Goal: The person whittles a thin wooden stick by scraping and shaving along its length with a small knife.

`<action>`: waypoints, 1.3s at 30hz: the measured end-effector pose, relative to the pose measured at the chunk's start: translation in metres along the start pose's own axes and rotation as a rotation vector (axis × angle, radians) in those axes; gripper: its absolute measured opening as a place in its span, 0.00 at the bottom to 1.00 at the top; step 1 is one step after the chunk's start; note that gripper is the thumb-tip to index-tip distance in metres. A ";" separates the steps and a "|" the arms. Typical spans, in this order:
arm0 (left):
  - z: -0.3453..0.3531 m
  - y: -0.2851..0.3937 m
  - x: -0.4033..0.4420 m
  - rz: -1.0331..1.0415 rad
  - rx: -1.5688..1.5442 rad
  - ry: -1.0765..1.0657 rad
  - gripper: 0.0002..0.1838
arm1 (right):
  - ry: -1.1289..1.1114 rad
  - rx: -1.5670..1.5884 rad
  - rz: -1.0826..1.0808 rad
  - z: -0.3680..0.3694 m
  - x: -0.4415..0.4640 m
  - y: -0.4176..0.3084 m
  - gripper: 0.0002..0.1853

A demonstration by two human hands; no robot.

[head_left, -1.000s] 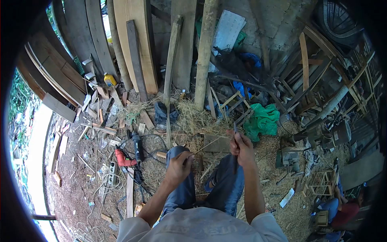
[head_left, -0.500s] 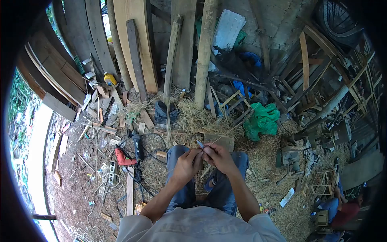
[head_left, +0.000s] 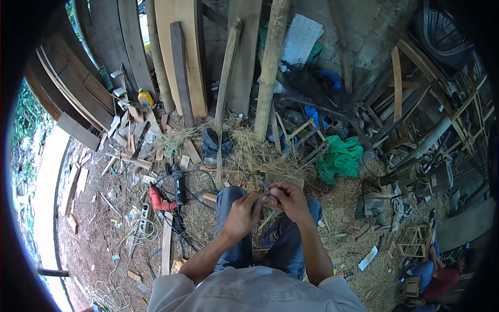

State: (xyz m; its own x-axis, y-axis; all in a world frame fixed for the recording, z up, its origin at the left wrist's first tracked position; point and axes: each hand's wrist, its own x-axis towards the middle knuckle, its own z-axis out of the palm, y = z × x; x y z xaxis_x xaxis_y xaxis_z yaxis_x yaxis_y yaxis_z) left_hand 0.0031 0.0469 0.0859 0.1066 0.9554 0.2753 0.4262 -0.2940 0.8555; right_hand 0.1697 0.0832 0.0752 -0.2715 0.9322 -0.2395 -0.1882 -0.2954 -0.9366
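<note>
My left hand (head_left: 243, 214) is closed, its fingertips pinching a thin pale strip (head_left: 297, 170) that looks like split bamboo or wood. The strip slants away to the upper right, past my other hand. Closed beside it, nearly touching, my right hand (head_left: 292, 203) grips a small knife (head_left: 265, 185). Its short grey blade sticks out up and to the left, against the strip; the handle is hidden in my fingers. Both hands are above my knees, over a small board (head_left: 291, 179) on the ground.
A red drill (head_left: 160, 200), a dark angle grinder (head_left: 179, 188) and a power strip (head_left: 144, 218) with tangled cords lie on the left. Shavings cover the ground. Planks lean ahead; a green plastic bag (head_left: 339, 158) lies ahead right. Another person (head_left: 442, 275) sits at far right.
The knife blade has turned slightly and looks shorter, with my right hand rolled a little. Both hands stay close together at the strip. The view has shifted slightly.
</note>
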 end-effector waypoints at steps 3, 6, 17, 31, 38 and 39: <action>0.002 0.004 0.001 -0.047 -0.020 0.003 0.04 | 0.038 -0.014 -0.043 0.000 0.000 0.001 0.08; 0.005 -0.003 0.000 -0.002 -0.002 0.037 0.03 | 0.036 0.035 -0.038 -0.007 0.002 -0.003 0.08; 0.005 -0.005 -0.002 0.090 0.014 0.017 0.04 | 0.097 -0.139 -0.083 -0.008 0.001 0.000 0.12; -0.004 -0.009 0.000 0.123 0.106 -0.014 0.05 | 0.156 -0.232 -0.081 -0.023 0.008 0.006 0.12; -0.010 -0.012 0.000 0.109 0.146 -0.065 0.05 | 0.227 -0.070 -0.152 -0.046 0.014 -0.011 0.14; -0.011 -0.012 0.000 0.125 0.150 -0.058 0.05 | 0.322 -0.045 -0.201 -0.052 0.015 -0.018 0.14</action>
State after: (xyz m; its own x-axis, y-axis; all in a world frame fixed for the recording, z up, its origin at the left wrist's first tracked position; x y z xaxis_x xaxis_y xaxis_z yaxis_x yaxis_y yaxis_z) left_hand -0.0119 0.0500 0.0803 0.2170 0.9130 0.3454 0.5352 -0.4072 0.7402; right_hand 0.2182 0.1135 0.0750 0.0782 0.9907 -0.1112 -0.1640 -0.0972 -0.9817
